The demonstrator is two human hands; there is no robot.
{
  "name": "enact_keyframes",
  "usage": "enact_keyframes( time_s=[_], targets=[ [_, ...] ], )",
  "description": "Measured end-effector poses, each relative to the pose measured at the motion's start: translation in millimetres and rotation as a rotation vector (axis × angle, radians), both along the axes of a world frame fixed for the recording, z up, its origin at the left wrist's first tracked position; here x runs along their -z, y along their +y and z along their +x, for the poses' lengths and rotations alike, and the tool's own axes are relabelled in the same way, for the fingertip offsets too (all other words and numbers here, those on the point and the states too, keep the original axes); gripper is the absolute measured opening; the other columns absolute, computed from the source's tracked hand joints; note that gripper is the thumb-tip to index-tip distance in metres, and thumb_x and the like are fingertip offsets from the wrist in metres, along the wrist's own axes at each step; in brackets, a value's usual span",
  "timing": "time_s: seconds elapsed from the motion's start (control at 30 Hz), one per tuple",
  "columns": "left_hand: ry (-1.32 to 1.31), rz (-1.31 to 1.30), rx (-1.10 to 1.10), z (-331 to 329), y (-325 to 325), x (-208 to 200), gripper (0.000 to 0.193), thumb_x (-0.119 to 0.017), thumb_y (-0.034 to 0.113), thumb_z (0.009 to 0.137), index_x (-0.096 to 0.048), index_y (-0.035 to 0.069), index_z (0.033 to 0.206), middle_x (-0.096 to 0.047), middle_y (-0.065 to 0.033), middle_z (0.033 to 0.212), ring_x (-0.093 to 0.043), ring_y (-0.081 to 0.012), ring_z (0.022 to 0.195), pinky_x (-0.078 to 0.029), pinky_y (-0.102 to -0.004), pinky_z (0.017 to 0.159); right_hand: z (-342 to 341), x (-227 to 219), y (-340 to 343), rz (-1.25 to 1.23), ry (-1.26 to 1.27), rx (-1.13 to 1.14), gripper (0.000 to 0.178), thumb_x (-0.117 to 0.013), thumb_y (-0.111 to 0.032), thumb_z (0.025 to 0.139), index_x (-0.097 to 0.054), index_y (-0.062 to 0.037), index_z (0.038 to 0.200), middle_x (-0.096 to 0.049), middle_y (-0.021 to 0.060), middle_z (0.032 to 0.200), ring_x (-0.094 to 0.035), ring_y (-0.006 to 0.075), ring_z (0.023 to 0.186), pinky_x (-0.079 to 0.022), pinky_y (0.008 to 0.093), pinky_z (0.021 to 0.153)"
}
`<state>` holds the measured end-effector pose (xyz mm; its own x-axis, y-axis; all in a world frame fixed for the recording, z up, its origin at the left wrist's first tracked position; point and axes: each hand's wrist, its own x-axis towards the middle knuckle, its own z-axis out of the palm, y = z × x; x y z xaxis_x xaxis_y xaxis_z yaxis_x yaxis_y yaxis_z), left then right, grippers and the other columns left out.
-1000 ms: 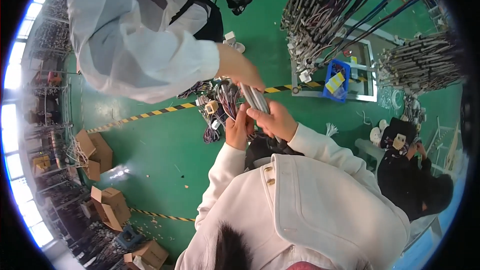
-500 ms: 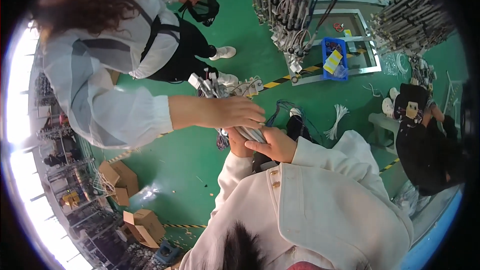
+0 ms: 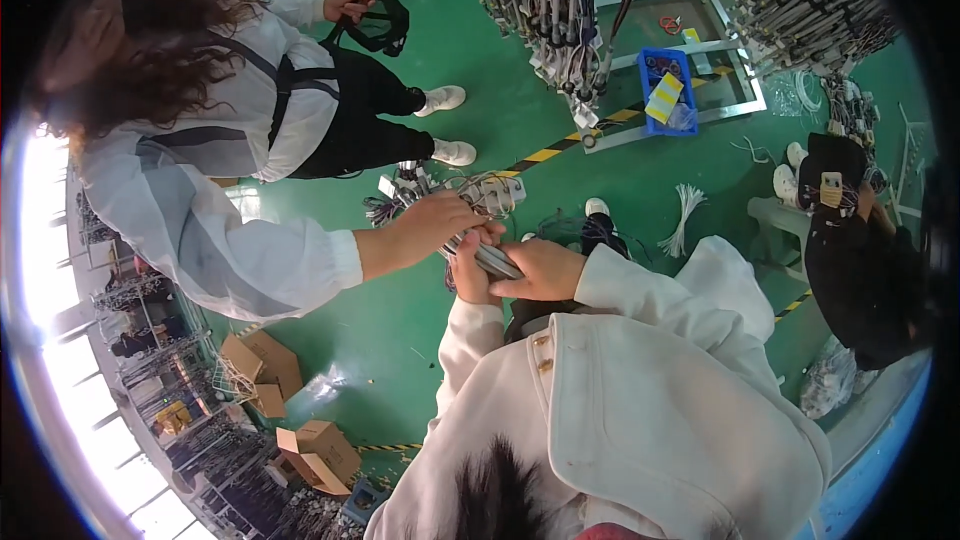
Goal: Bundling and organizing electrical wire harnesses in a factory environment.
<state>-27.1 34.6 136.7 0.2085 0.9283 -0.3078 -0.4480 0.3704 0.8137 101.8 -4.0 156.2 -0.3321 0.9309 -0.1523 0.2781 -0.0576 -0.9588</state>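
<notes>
A bundle of grey cables (image 3: 492,260) lies across both of my hands, in front of my cream jacket. My left hand (image 3: 470,275) is closed round its underside. On the other side my right hand (image 3: 545,268) grips the same bundle, thumb toward the left hand. A co-worker's hand (image 3: 432,228) also holds it, just beyond my left hand. White connectors (image 3: 505,192) and loose thin wires spread from the bundle's far end. The co-worker's other hand (image 3: 350,6) carries a black strapped item (image 3: 388,22).
Cable bundles hang at the far middle (image 3: 540,10) and far right (image 3: 810,10). A blue bin (image 3: 648,68) sits by a metal frame (image 3: 755,90). White strips (image 3: 685,220) lie on the floor. Cardboard boxes (image 3: 262,360) stand at left; a person in black (image 3: 850,250) is at right.
The co-worker's hand has slid left, off the top of my hands, and now wraps the bundle. More of the cables between my hands shows. The co-worker has shifted left in view.
</notes>
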Motion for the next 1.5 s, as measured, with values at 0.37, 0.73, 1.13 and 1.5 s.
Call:
enact_keyframes(
  time_s=[0.37, 0.73, 1.13, 1.5],
  targets=[
    [-0.198, -0.108, -0.038, 13.8, 71.6, -24.5, 0.019, -0.054, 0.026, 0.082, -0.046, 0.009, 0.084, -0.044, -0.0031, 0.068, -0.052, -0.0216, 0.069, -0.046, -0.0327, 0.068, 20.3, -19.6, 37.6, 0.036, 0.265, 0.239, 0.035, -0.066, -0.028, 0.071, -0.054, 0.0008, 0.087, -0.055, 0.0134, 0.068, -0.055, 0.0215, 0.061, -0.041, 0.0317, 0.055],
    [-0.477, -0.226, -0.105, 11.7, 158.5, -5.7, 0.016, -0.049, 0.018, 0.084, -0.043, 0.011, 0.07, -0.033, 0.006, 0.055, -0.033, -0.0058, 0.049, -0.031, -0.0222, 0.05, 94.3, -2.0, 47.3, 0.057, 0.434, 0.287, 0.082, -0.073, -0.033, 0.067, -0.032, -0.0037, 0.131, -0.039, 0.0123, 0.13, -0.035, 0.0206, 0.122, -0.027, 0.0332, 0.101],
    [-0.451, -0.189, -0.205, 43.6, 145.7, -53.3, 0.018, -0.052, 0.019, 0.081, -0.041, 0.012, 0.069, -0.034, 0.0056, 0.056, -0.032, -0.0061, 0.048, -0.032, -0.0223, 0.051, 80.6, -23.7, 141.2, -0.179, 0.081, -0.422, 0.072, -0.08, -0.034, 0.056, -0.049, 0.0006, 0.11, -0.058, 0.007, 0.093, -0.052, 0.0149, 0.084, -0.041, 0.0269, 0.078],
    [-0.57, -0.105, -0.016, 37.8, 129.1, -63.9, 0.017, -0.05, 0.02, 0.082, -0.044, 0.007, 0.075, -0.044, -0.0037, 0.059, -0.049, -0.0184, 0.056, -0.044, -0.0314, 0.054, 46.5, -74.6, 123.3, -0.218, 0.013, -0.286, 0.036, -0.066, -0.026, 0.067, -0.059, 0.0012, 0.09, -0.061, 0.0101, 0.082, -0.055, 0.0188, 0.075, -0.045, 0.0304, 0.067]
  ],
)
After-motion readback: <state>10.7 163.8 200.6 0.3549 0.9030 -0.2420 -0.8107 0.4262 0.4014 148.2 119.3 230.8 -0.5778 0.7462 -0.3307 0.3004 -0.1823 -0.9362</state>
